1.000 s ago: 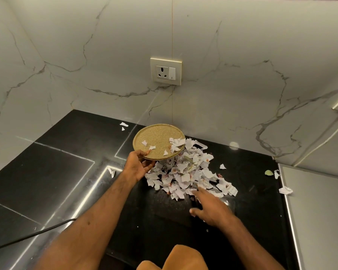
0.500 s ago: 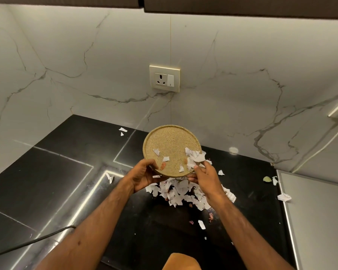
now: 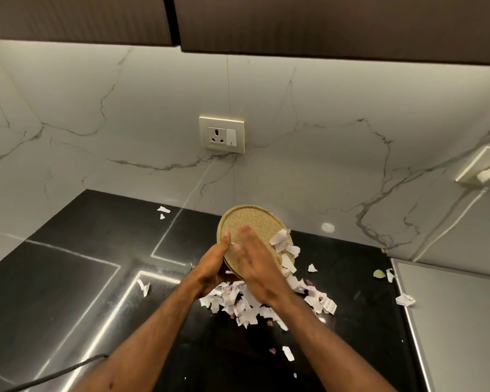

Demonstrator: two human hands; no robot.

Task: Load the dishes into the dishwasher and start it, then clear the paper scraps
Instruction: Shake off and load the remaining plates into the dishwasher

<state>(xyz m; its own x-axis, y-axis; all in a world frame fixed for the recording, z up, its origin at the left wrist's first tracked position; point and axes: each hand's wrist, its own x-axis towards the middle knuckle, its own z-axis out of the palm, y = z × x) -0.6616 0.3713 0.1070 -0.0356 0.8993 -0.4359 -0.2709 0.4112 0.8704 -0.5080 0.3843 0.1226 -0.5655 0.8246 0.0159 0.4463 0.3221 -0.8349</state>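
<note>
A round tan speckled plate (image 3: 255,219) is tilted steeply, its face turned toward me, above the black counter. My left hand (image 3: 214,263) grips its left lower rim, thumb on the face. My right hand (image 3: 256,260) lies flat and blurred across the plate's face, fingers apart, holding nothing. White paper scraps (image 3: 280,241) cling to the plate's right edge. Beneath the plate a heap of paper scraps (image 3: 238,304) lies on the counter.
Stray scraps lie at the back left (image 3: 163,209), left of the heap (image 3: 143,287), and front (image 3: 288,353). A grey steel surface (image 3: 450,321) at right carries a crumpled scrap (image 3: 405,300). A wall socket (image 3: 221,134) sits above. A dark cable (image 3: 54,374) crosses bottom left.
The plate has been raised and tipped more steeply. My right hand left the counter heap, came up to the plate and now sweeps flat across its face; scraps have slid to its right edge.
</note>
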